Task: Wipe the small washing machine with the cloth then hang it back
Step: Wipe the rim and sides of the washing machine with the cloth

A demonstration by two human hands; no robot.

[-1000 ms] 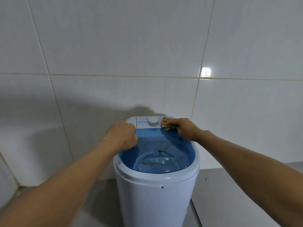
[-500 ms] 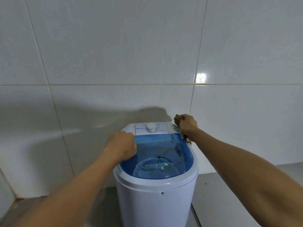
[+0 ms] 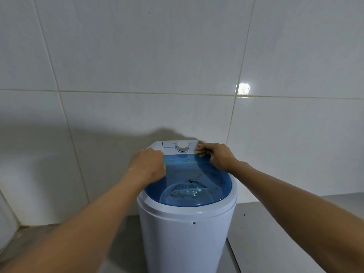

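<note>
The small washing machine [image 3: 183,233] is a white drum with a clear blue lid [image 3: 189,186] and a white control panel with a round dial [image 3: 182,146] at its back. My right hand [image 3: 216,156] presses a small crumpled cloth [image 3: 200,149] on the panel just right of the dial; only a bit of cloth shows under the fingers. My left hand [image 3: 148,166] is curled on the machine's back left rim, gripping the edge beside the lid.
The machine stands against a white tiled wall [image 3: 177,66] on a grey floor [image 3: 275,233]. A wall corner lies at the far left [image 3: 11,223]. A bright light glare shows on the tiles at upper right.
My right hand with the cloth has slid back left from the machine's back right edge onto the panel beside the dial. My left hand has stayed on the left rim.
</note>
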